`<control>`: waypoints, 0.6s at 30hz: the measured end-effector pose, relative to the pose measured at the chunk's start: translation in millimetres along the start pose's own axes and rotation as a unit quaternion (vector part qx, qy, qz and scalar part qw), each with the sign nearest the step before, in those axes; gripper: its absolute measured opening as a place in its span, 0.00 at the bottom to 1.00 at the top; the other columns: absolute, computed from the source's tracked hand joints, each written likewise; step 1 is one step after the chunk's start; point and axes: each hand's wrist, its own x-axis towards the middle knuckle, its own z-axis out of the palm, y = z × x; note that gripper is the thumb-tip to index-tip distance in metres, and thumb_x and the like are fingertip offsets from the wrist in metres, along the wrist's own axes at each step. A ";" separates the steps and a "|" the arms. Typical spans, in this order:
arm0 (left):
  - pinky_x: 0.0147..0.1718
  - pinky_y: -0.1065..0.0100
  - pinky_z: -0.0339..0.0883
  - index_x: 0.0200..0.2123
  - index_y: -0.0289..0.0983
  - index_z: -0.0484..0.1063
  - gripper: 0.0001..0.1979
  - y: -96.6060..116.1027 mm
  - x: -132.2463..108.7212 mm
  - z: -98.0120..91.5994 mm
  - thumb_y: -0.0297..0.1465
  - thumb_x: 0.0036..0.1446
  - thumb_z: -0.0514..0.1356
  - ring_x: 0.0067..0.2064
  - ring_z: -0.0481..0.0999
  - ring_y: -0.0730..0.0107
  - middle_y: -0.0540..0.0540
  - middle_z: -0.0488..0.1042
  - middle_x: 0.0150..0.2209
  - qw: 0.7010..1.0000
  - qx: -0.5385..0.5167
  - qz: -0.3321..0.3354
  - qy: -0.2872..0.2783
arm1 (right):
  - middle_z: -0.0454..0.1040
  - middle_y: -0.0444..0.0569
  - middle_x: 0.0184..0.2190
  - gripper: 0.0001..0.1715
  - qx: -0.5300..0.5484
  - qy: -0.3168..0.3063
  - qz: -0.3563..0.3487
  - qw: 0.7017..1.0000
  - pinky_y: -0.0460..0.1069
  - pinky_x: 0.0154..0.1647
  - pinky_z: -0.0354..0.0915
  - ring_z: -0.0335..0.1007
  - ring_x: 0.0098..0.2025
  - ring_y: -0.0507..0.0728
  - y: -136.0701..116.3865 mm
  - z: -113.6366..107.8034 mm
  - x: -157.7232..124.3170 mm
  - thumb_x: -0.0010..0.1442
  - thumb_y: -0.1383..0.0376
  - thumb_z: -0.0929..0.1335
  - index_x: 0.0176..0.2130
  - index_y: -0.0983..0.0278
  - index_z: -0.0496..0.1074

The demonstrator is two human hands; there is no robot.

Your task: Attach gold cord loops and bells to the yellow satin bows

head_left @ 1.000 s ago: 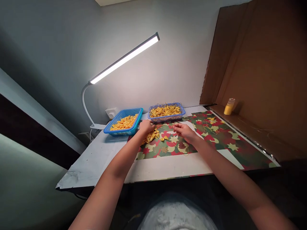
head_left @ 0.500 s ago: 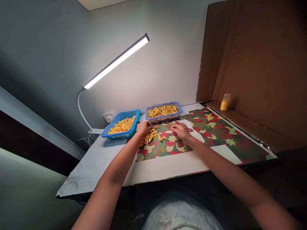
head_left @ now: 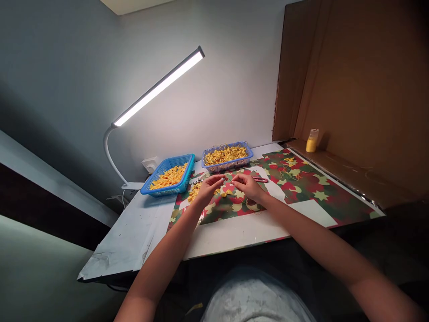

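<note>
My left hand [head_left: 210, 188] and my right hand [head_left: 247, 185] meet over a red and green star-patterned sheet [head_left: 295, 188] on the white table [head_left: 234, 232]. Both hands have their fingertips pinched together, facing each other a short gap apart. What they pinch is too small to make out. A small heap of yellow folded pieces [head_left: 194, 193] lies just left of my left hand, and a few loose yellow pieces [head_left: 227, 192] lie between the hands. A thin loop of string [head_left: 254, 207] lies under my right wrist.
Two blue baskets stand at the table's back: the left one [head_left: 169, 177] with yellow folded pieces, the right one [head_left: 227, 156] with yellow pieces on strings. A white desk lamp [head_left: 157, 87] arches over them. A yellow bottle [head_left: 311, 141] stands on a brown cardboard ledge at right.
My left hand has left the yellow heap and moved right toward my right hand. The view has shifted a little to the left.
</note>
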 end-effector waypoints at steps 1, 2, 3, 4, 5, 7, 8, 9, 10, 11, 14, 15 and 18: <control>0.32 0.67 0.68 0.42 0.36 0.78 0.26 -0.8 -0.8 1.8 0.50 0.49 0.62 0.31 0.74 0.71 0.42 0.80 0.36 1.000 -0.008 0.004 -0.003 | 0.63 0.40 0.21 0.15 -0.006 -0.001 -0.003 1.000 0.46 0.24 0.53 0.56 0.23 0.49 0.3 0.4 -0.5 0.51 0.54 0.69 0.27 0.64 0.68; 0.32 0.67 0.69 0.42 0.36 0.78 0.25 -1.8 -0.9 3.2 0.50 0.50 0.62 0.31 0.74 0.70 0.42 0.80 0.36 1.000 -0.011 0.008 -0.006 | 0.64 0.41 0.21 0.15 -0.014 0.000 -0.006 1.000 0.46 0.25 0.54 0.57 0.24 0.49 1.2 1.1 -1.0 0.51 0.54 0.69 0.27 0.64 0.69; 0.32 0.67 0.69 0.41 0.36 0.78 0.24 -2.8 -0.5 4.3 0.49 0.50 0.63 0.31 0.74 0.69 0.42 0.79 0.35 1.000 -0.009 0.011 -0.009 | 0.66 0.41 0.22 0.14 -0.021 0.002 -0.007 1.000 0.46 0.25 0.55 0.58 0.24 0.50 2.6 2.1 -1.8 0.51 0.55 0.69 0.27 0.64 0.69; 0.33 0.66 0.70 0.40 0.36 0.78 0.22 -3.6 -0.3 5.6 0.47 0.50 0.63 0.32 0.75 0.68 0.42 0.79 0.35 1.000 -0.003 0.014 -0.011 | 0.67 0.42 0.23 0.13 -0.030 0.008 -0.007 1.000 0.46 0.26 0.55 0.59 0.25 0.50 4.4 3.5 -2.7 0.51 0.56 0.69 0.27 0.64 0.69; 0.34 0.65 0.70 0.40 0.36 0.78 0.21 -4.1 -0.6 7.1 0.46 0.49 0.64 0.34 0.76 0.66 0.42 0.79 0.36 1.000 0.007 0.018 -0.007 | 0.67 0.42 0.23 0.13 -0.039 0.019 -0.005 0.999 0.46 0.26 0.55 0.59 0.25 0.51 6.3 5.2 -4.0 0.51 0.56 0.68 0.26 0.64 0.69; 0.37 0.62 0.70 0.40 0.36 0.77 0.18 -3.0 -5.5 11.9 0.42 0.50 0.65 0.37 0.76 0.62 0.40 0.78 0.40 0.999 0.035 0.026 0.024 | 0.67 0.43 0.22 0.12 -0.054 0.061 0.002 0.997 0.46 0.26 0.54 0.59 0.25 0.51 10.3 8.7 -6.9 0.51 0.58 0.67 0.25 0.64 0.68; 0.40 0.60 0.69 0.41 0.36 0.76 0.17 -1.2 -11.0 15.2 0.41 0.52 0.63 0.40 0.76 0.61 0.39 0.77 0.42 0.997 0.050 0.031 0.051 | 0.66 0.43 0.22 0.11 -0.060 0.088 0.005 0.994 0.47 0.26 0.54 0.59 0.25 0.51 12.1 10.1 -8.3 0.51 0.58 0.67 0.25 0.63 0.67; 0.42 0.58 0.68 0.43 0.36 0.74 0.16 1.6 -18.5 19.0 0.40 0.55 0.61 0.42 0.75 0.59 0.38 0.75 0.45 0.994 0.063 0.037 0.080 | 0.66 0.43 0.22 0.10 -0.063 0.116 0.007 0.991 0.47 0.26 0.53 0.58 0.25 0.52 13.7 11.0 -9.2 0.51 0.59 0.67 0.25 0.63 0.66; 0.44 0.56 0.67 0.45 0.36 0.72 0.16 5.1 -27.9 23.4 0.39 0.57 0.59 0.45 0.73 0.58 0.37 0.74 0.47 0.991 0.079 0.047 0.098 | 0.65 0.42 0.21 0.10 -0.064 0.143 0.008 0.988 0.47 0.26 0.53 0.58 0.25 0.52 15.2 11.5 -9.6 0.51 0.59 0.66 0.25 0.63 0.65; 0.48 0.54 0.65 0.46 0.37 0.71 0.16 9.1 -38.4 28.0 0.39 0.56 0.59 0.47 0.72 0.57 0.38 0.72 0.48 0.988 0.090 0.060 0.106 | 0.65 0.42 0.21 0.09 -0.063 0.165 0.009 0.984 0.47 0.26 0.52 0.58 0.25 0.52 16.7 11.4 -9.2 0.51 0.60 0.66 0.25 0.62 0.65; 0.53 0.54 0.62 0.48 0.39 0.70 0.20 21.0 -66.6 42.7 0.36 0.51 0.64 0.51 0.69 0.55 0.40 0.71 0.49 0.950 0.229 0.199 -0.073 | 0.63 0.42 0.20 0.10 -0.046 0.216 0.021 0.975 0.47 0.25 0.52 0.56 0.24 0.52 21.6 9.5 -3.7 0.52 0.59 0.66 0.25 0.62 0.64; 0.51 0.54 0.63 0.49 0.39 0.70 0.20 23.7 -71.6 47.4 0.35 0.52 0.64 0.51 0.69 0.55 0.40 0.71 0.49 0.929 0.276 0.220 -0.109 | 0.62 0.41 0.20 0.11 -0.035 0.229 0.028 0.972 0.47 0.25 0.52 0.56 0.23 0.51 23.6 8.7 -1.0 0.52 0.58 0.66 0.25 0.62 0.64; 0.47 0.55 0.65 0.45 0.37 0.71 0.14 26.8 -69.4 59.1 0.35 0.56 0.61 0.47 0.69 0.55 0.40 0.72 0.45 0.907 0.357 0.194 -0.110 | 0.59 0.39 0.18 0.14 0.006 0.244 0.051 0.968 0.46 0.22 0.51 0.52 0.20 0.50 30.2 5.8 6.5 0.52 0.54 0.65 0.26 0.61 0.62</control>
